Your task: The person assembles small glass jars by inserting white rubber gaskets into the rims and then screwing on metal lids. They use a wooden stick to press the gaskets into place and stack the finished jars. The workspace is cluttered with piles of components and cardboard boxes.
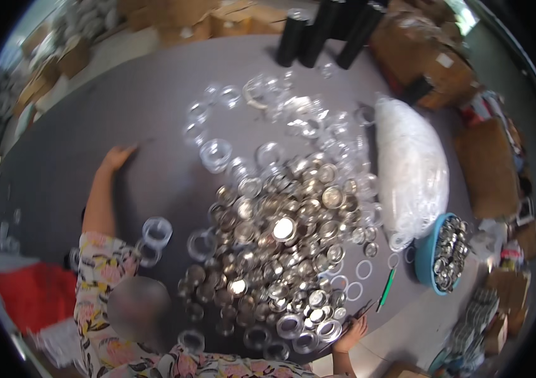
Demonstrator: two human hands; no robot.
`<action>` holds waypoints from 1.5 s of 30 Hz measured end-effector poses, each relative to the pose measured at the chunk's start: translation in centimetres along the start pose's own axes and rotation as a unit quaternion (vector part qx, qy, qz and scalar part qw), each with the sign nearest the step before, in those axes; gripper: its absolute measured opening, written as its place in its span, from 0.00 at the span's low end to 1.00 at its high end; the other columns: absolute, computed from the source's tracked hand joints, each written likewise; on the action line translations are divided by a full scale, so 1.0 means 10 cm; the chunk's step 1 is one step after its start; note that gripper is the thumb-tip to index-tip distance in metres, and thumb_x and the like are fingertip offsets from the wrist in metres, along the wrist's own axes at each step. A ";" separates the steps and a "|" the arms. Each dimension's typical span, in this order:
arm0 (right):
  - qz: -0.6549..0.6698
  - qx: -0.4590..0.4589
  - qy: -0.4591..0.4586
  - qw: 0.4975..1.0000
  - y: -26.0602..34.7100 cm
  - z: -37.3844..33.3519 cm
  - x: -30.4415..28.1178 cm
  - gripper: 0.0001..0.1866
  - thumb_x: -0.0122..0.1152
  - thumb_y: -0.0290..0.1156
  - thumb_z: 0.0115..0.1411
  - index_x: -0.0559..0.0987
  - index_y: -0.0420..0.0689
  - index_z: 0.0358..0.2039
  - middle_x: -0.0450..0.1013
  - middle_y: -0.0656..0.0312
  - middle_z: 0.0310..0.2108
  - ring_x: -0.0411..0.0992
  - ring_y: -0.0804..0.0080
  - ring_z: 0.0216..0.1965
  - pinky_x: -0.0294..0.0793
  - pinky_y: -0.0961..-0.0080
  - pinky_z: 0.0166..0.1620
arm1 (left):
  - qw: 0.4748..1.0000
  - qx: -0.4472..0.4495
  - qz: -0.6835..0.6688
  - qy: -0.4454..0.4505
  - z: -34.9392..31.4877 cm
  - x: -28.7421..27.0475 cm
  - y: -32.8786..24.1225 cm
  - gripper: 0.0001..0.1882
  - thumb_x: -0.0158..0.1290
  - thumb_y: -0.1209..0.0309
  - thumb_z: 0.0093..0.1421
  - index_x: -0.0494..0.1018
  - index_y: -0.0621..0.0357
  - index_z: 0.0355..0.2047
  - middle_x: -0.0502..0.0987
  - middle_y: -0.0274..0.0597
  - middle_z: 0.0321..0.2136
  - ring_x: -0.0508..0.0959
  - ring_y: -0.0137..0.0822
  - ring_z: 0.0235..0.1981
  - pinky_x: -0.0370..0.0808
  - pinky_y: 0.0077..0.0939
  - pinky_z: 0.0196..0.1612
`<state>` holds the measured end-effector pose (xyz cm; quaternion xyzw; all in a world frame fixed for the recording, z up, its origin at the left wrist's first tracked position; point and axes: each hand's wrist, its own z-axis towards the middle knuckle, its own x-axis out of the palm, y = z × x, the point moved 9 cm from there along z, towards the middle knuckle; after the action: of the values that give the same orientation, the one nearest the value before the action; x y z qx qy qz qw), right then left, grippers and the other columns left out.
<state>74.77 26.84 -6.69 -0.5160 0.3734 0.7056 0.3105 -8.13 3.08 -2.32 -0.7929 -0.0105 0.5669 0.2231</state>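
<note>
My left arm reaches over the left part of the grey table, and my left hand (120,157) is low over its surface, fingers drawn together. A faint dark streak lies past the fingertips; whatever they pinch is too small to make out. At the lower right edge of the table, my right hand (353,332) is closed around a thin dark tool (366,309), its kind unclear. Beside that hand are metal-rimmed rings (328,331) and a wide heap of shiny round metal lids (274,233). A green-handled tool (386,290) lies just beyond the right hand.
Clear plastic rings (215,155) lie left of and behind the heap. A full clear plastic bag (412,170) and a blue basin (429,255) of metal pieces stand at right. Black cylinders (293,39) rise at the far edge; cardboard boxes (435,60) surround the table.
</note>
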 end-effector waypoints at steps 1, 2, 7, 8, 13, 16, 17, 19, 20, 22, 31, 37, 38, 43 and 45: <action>0.005 0.012 0.000 1.000 0.02 0.02 -0.06 0.13 0.52 0.35 0.55 0.68 0.44 0.40 0.62 0.48 0.54 0.54 0.46 0.59 0.44 0.47 0.59 | 1.000 -0.013 0.007 0.001 -0.17 -0.09 0.06 0.24 0.52 0.55 0.55 0.73 0.60 0.46 0.71 0.53 0.49 0.71 0.46 0.51 0.66 0.35 0.52; 0.008 0.025 -0.001 1.000 0.04 0.04 -0.12 0.13 0.52 0.35 0.55 0.68 0.44 0.39 0.63 0.47 0.54 0.54 0.46 0.59 0.45 0.47 0.59 | 0.993 0.047 -0.034 -0.104 -0.29 -0.18 -0.19 0.22 0.52 0.56 0.55 0.74 0.62 0.41 0.73 0.52 0.44 0.73 0.46 0.46 0.68 0.35 0.49; 0.034 0.001 0.004 0.999 0.16 0.01 -0.09 0.14 0.52 0.37 0.57 0.68 0.42 0.40 0.63 0.46 0.54 0.54 0.47 0.59 0.44 0.48 0.59 | 0.957 0.272 -0.052 -0.087 -1.15 -0.01 -1.34 0.17 0.54 0.60 0.53 0.74 0.61 0.36 0.74 0.50 0.39 0.74 0.46 0.41 0.70 0.35 0.45; 0.042 -0.003 0.002 0.999 0.13 0.00 -0.09 0.14 0.52 0.37 0.56 0.68 0.42 0.40 0.63 0.46 0.54 0.54 0.47 0.59 0.45 0.49 0.59 | 0.919 0.375 -0.028 -0.116 -1.39 0.10 -1.65 0.17 0.55 0.62 0.52 0.73 0.59 0.39 0.74 0.49 0.39 0.73 0.46 0.42 0.69 0.36 0.46; 0.051 -0.033 -0.019 0.998 0.17 0.01 -0.14 0.14 0.54 0.32 0.54 0.67 0.42 0.40 0.62 0.47 0.55 0.54 0.48 0.59 0.46 0.51 0.59 | 0.901 0.419 0.065 -0.089 -1.49 1.05 -1.94 0.21 0.55 0.64 0.52 0.69 0.57 0.46 0.73 0.49 0.41 0.71 0.47 0.46 0.64 0.39 0.52; 0.042 -0.017 -0.023 0.999 0.10 -0.04 -0.11 0.14 0.55 0.33 0.54 0.67 0.43 0.40 0.62 0.49 0.56 0.54 0.49 0.59 0.45 0.51 0.59 | 0.944 0.308 0.105 -0.049 -1.48 1.17 -1.83 0.22 0.55 0.64 0.52 0.68 0.59 0.47 0.73 0.50 0.42 0.72 0.46 0.46 0.65 0.38 0.53; 0.047 -0.017 -0.038 0.998 0.06 -0.04 -0.07 0.14 0.55 0.34 0.54 0.68 0.43 0.40 0.62 0.49 0.55 0.54 0.49 0.59 0.45 0.50 0.59 | 0.952 0.280 0.115 -0.044 -1.53 1.17 -1.80 0.23 0.55 0.64 0.52 0.68 0.59 0.47 0.73 0.51 0.43 0.72 0.46 0.46 0.65 0.38 0.52; 0.056 -0.018 -0.020 0.998 0.09 -0.03 -0.08 0.13 0.54 0.34 0.54 0.69 0.43 0.38 0.62 0.48 0.54 0.54 0.49 0.59 0.45 0.49 0.59 | 0.971 0.218 -0.051 -0.089 -1.58 1.02 -1.50 0.24 0.54 0.64 0.52 0.67 0.63 0.48 0.73 0.53 0.44 0.73 0.48 0.46 0.68 0.39 0.50; 0.068 -0.016 -0.014 0.997 0.13 -0.02 -0.12 0.13 0.54 0.34 0.54 0.69 0.43 0.38 0.63 0.48 0.54 0.54 0.49 0.59 0.45 0.49 0.59 | 0.966 0.189 -0.137 -0.113 -1.60 0.92 -1.33 0.25 0.53 0.65 0.52 0.67 0.65 0.48 0.73 0.54 0.44 0.74 0.48 0.45 0.69 0.40 0.49; 0.073 -0.001 -0.033 0.997 0.06 -0.06 -0.11 0.12 0.55 0.34 0.53 0.70 0.44 0.36 0.62 0.48 0.54 0.55 0.48 0.59 0.46 0.48 0.59 | 0.905 0.080 -0.401 -0.116 -1.72 0.82 -1.09 0.26 0.53 0.65 0.54 0.65 0.71 0.49 0.74 0.53 0.43 0.76 0.40 0.42 0.71 0.31 0.46; 0.155 -0.041 -0.083 0.983 0.10 -0.06 -0.25 0.12 0.55 0.34 0.53 0.69 0.45 0.37 0.66 0.51 0.53 0.57 0.49 0.57 0.47 0.50 0.59 | 0.859 0.181 -0.451 0.163 -4.20 0.80 -1.37 0.16 0.56 0.76 0.52 0.70 0.61 0.42 0.76 0.34 0.31 0.75 0.23 0.32 0.70 0.17 0.33; 0.186 -0.060 -0.087 0.977 0.15 -0.08 -0.25 0.11 0.54 0.34 0.55 0.69 0.44 0.36 0.67 0.51 0.51 0.57 0.49 0.57 0.48 0.49 0.58 | 0.881 0.249 -0.236 0.325 -5.54 1.17 -1.11 0.15 0.58 0.77 0.48 0.72 0.63 0.39 0.76 0.39 0.34 0.75 0.28 0.34 0.70 0.24 0.38; 0.196 -0.065 -0.096 0.974 0.11 -0.08 -0.29 0.10 0.53 0.33 0.56 0.69 0.43 0.36 0.67 0.50 0.51 0.57 0.49 0.57 0.48 0.50 0.58 | 0.890 0.270 -0.214 0.299 -5.70 1.23 -1.09 0.15 0.59 0.74 0.49 0.72 0.62 0.38 0.76 0.40 0.32 0.75 0.29 0.33 0.71 0.24 0.35; 0.332 -0.115 -0.159 0.923 0.12 -0.20 -0.36 0.09 0.52 0.29 0.56 0.67 0.42 0.37 0.64 0.44 0.52 0.57 0.48 0.57 0.50 0.55 0.58 | 0.925 0.337 -0.103 0.140 -6.23 1.62 -1.08 0.13 0.57 0.70 0.50 0.72 0.58 0.36 0.75 0.43 0.31 0.74 0.40 0.37 0.68 0.35 0.44; 0.350 -0.171 -0.200 0.899 0.23 -0.32 -0.52 0.10 0.52 0.27 0.57 0.65 0.42 0.38 0.63 0.43 0.53 0.58 0.47 0.56 0.52 0.56 0.58 | 0.929 0.365 -0.048 0.045 -6.30 1.78 -1.03 0.12 0.57 0.71 0.50 0.72 0.57 0.36 0.74 0.43 0.31 0.73 0.42 0.38 0.66 0.37 0.48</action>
<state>75.91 22.62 -1.79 -0.2450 0.3331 0.9103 0.0184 57.56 -4.37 1.71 -0.6797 0.1692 0.4843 0.5243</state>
